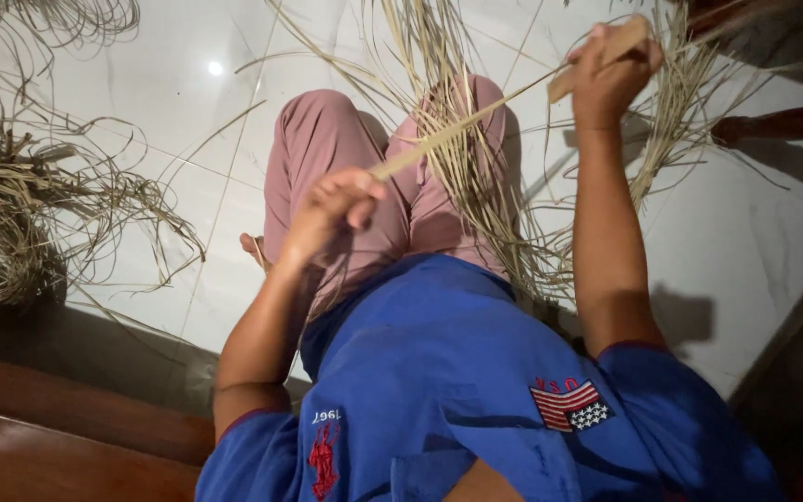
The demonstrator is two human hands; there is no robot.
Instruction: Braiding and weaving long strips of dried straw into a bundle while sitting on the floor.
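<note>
We're mid-strip: left hand [332,209] pinches the cane [476,116], right hand [606,70] grips a knife [606,51]; heaps of strips [20,204] left of frame.

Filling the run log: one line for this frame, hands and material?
left hand: pinches near end of cane strip | right hand: grips wooden tool at far end | strip: taut over lap

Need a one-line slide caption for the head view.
Seated person's left hand and right hand stretch a bamboo strip over their lap, loose strips strewn on white tile floor.
</note>
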